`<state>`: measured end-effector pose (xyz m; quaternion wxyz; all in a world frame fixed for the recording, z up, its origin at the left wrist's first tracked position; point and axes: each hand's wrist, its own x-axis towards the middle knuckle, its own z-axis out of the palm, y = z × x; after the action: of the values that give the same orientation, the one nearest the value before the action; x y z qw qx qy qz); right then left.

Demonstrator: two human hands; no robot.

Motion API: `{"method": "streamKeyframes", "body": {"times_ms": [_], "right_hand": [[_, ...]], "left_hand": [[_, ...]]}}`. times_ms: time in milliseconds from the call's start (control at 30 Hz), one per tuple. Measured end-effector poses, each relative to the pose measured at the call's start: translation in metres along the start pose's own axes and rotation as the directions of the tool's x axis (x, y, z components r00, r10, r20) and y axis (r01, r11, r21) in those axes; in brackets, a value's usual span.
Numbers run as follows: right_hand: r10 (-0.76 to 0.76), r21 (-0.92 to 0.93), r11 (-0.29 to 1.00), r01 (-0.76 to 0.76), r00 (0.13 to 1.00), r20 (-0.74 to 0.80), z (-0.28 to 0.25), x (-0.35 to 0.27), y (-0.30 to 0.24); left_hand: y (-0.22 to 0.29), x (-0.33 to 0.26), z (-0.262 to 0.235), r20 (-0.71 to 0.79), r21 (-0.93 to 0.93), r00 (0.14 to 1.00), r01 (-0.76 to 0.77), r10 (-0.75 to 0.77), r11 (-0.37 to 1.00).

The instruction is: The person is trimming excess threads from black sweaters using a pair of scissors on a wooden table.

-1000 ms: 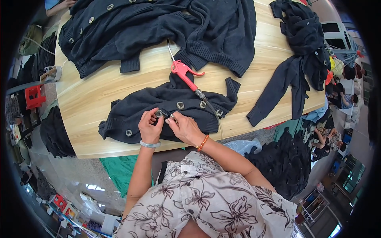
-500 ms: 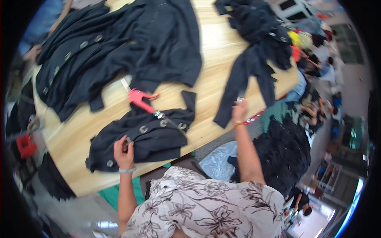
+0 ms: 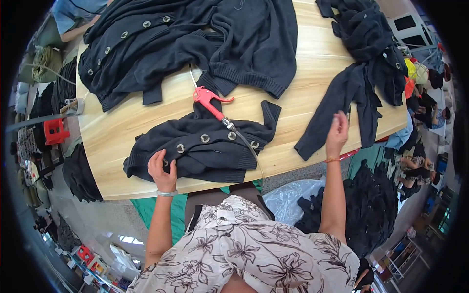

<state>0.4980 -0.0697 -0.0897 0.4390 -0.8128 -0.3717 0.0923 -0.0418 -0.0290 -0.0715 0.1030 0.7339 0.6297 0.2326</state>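
My left hand (image 3: 162, 171) rests on a dark knitted cardigan (image 3: 215, 158) near me, its thumb apart from bent fingers beside a round button. A row of these buttons runs across the cardigan. My right hand (image 3: 337, 134) is over a dark sleeve (image 3: 325, 112) at the right, fingertips together; a small metallic piece shows beside them, too little of it to name. Between the near cardigan and a larger one lies a red air blow gun (image 3: 207, 97), its thin nozzle pointing away from me and its hose (image 3: 249, 146) crossing the near cardigan.
A larger dark cardigan (image 3: 185, 49) spreads over the far side of the wooden table (image 3: 278, 117). Dark garments (image 3: 371, 205) are heaped by clear plastic (image 3: 288, 195) at the right. A red stool (image 3: 56, 132) stands left. Another person's arm (image 3: 78, 31) reaches in at the far left.
The whole view has shifted, carrying the table and garments up and right. My left fingers have loosened around the button and spread. My right hand stays over the sleeve.
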Motion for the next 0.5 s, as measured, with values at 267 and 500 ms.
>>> {"method": "streamKeyframes", "body": {"times_ms": [267, 500], "right_hand": [[-0.48, 0.201, 0.872, 0.447, 0.695, 0.536, 0.148, -0.074, -0.17], [-0.36, -0.22, 0.795, 0.565, 0.732, 0.579, 0.262, -0.096, -0.203]], "left_hand": [[-0.045, -0.011, -0.018, 0.13, 0.06, 0.991, -0.031, 0.023, 0.998], [-0.065, -0.014, -0.035, 0.134, -0.116, 0.991, 0.021, -0.006, 0.993]]}}
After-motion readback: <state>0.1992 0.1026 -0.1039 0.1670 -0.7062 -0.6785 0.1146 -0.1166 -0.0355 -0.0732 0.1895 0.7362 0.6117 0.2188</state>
